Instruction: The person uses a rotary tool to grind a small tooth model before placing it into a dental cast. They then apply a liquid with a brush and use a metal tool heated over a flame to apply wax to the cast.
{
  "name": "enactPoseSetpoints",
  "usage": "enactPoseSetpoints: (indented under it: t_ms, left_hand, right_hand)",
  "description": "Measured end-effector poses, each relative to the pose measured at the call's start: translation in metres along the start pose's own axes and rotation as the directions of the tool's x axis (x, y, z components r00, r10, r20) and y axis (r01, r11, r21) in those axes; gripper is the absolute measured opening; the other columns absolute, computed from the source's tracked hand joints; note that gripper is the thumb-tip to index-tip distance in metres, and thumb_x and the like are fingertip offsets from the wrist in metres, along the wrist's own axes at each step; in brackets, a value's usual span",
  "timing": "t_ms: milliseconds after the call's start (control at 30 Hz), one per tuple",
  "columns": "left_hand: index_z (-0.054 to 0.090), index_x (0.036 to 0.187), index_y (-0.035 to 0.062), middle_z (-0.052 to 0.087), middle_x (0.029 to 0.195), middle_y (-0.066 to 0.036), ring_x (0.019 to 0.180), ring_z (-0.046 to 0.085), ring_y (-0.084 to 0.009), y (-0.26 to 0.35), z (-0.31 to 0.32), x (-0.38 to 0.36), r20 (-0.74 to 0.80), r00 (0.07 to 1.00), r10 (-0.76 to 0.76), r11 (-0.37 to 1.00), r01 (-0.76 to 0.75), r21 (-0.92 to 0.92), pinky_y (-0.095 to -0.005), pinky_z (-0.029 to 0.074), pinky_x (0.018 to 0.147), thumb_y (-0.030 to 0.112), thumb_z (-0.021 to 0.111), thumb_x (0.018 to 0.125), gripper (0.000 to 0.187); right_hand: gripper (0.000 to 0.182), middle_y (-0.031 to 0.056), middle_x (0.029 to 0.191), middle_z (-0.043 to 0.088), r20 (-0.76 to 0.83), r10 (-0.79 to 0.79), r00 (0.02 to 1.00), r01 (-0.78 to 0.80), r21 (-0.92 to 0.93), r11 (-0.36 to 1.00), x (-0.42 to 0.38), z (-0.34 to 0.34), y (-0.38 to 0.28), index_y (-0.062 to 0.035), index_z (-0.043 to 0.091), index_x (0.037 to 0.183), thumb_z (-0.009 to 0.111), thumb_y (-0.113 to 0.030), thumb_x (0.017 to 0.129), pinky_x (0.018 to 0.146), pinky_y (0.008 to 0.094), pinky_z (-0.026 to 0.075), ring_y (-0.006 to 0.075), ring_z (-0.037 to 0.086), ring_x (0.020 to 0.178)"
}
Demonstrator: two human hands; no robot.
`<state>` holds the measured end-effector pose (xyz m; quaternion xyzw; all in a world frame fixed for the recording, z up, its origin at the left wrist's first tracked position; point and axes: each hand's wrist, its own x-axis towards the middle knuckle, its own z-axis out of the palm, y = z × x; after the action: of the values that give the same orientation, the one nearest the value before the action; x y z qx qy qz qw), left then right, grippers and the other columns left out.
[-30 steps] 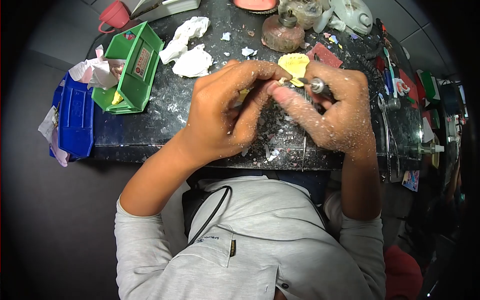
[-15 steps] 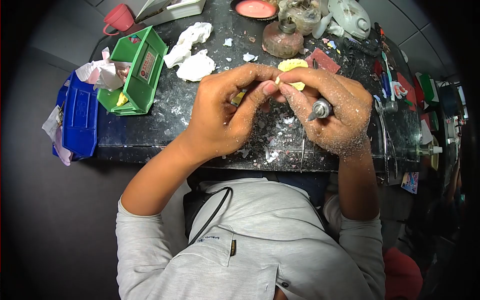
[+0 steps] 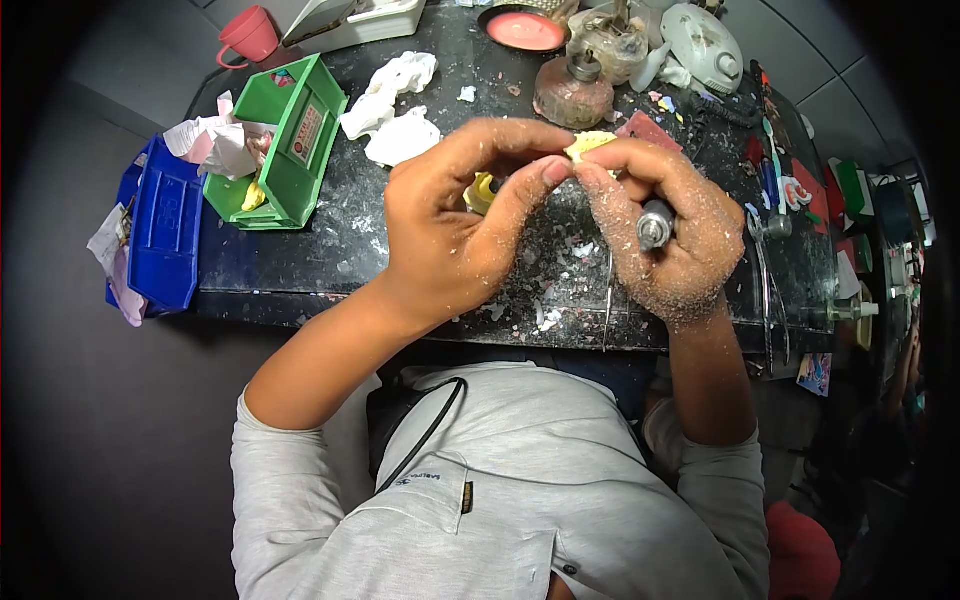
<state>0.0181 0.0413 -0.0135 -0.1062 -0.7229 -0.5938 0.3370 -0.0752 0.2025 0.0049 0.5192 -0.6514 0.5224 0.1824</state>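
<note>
My left hand (image 3: 450,225) and my right hand (image 3: 665,235) meet above a dark speckled worktop (image 3: 340,250), both dusted with white powder. The fingertips of both pinch a small pale yellow piece (image 3: 582,148) between them. A metal rotary handpiece (image 3: 655,224) is tucked in my right palm, its tip pointing down toward me. Another yellow piece (image 3: 480,190) shows behind my left thumb; whether that hand holds it I cannot tell.
A green bin (image 3: 285,145) and a blue bin (image 3: 165,235) stand at the left with crumpled tissues (image 3: 395,110) near them. A glass spirit lamp (image 3: 575,88), a pink dish (image 3: 525,30), a red cup (image 3: 248,35) and a white machine (image 3: 705,40) line the back. Hand tools (image 3: 775,200) lie at the right.
My right hand has turned the handpiece away from the small piece and tucked it into the palm. Its fingertips now pinch the piece together with my left hand.
</note>
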Motion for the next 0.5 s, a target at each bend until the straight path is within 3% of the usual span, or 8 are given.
enactPoseSetpoints:
  t_ms: [233, 500]
  left_hand:
    - [0.069, 0.111, -0.0101, 0.072, 0.103, -0.016, 0.082, 0.068, -0.0144, 0.000, -0.003, -0.001, 0.015, 0.998, 0.061, 0.992, -0.062, 0.105, -0.0245, 0.056, 0.071, -0.007, 0.066, 0.092, 0.019]
    - [0.070, 0.111, -0.0089, 0.073, 0.106, -0.018, 0.082, 0.068, -0.0150, -0.002, 0.002, 0.002, 0.024, 0.992, 0.127, 0.990, -0.128, 0.052, -0.0249, 0.057, 0.072, -0.009, 0.067, 0.089, 0.022]
  right_hand:
    - [0.012, -0.0016, 0.062, 0.053, -0.008, 0.065, 0.998, -0.065, 0.006, 0.998, -0.001, 0.003, -0.005, 0.0006, 0.073, 0.098, 0.075, -0.008, 0.090, 0.051, 0.0208, 0.043, 0.0036, 0.051, 0.057]
    - [0.010, -0.0031, 0.062, 0.054, -0.008, 0.182, 0.983, -0.182, 0.042, 0.982, 0.000, 0.000, -0.009, 0.0005, 0.073, 0.096, 0.075, -0.006, 0.089, 0.050, 0.0192, 0.041, 0.0021, 0.049, 0.057]
